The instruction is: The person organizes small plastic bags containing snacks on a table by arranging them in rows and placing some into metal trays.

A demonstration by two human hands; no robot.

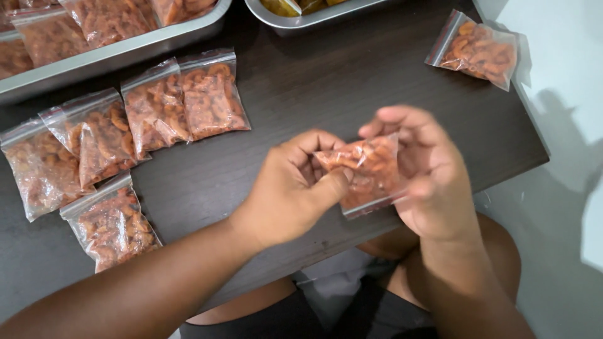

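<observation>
Both my hands hold one small clear zip bag of orange-red snack pieces [369,171] above the front edge of a dark table [314,81]. My left hand [292,188] pinches the bag's left side with thumb and fingers. My right hand [430,172] wraps around its right side, and its motion blurs the fingers. The bag's sealed strip points down towards me.
Several filled bags of the same snack [157,110] lie in a row on the table's left. One more bag [478,49] sits at the far right corner. A metal tray [125,47] with bags stands at the back left, another tray [301,19] at the back. My knees show below the table edge.
</observation>
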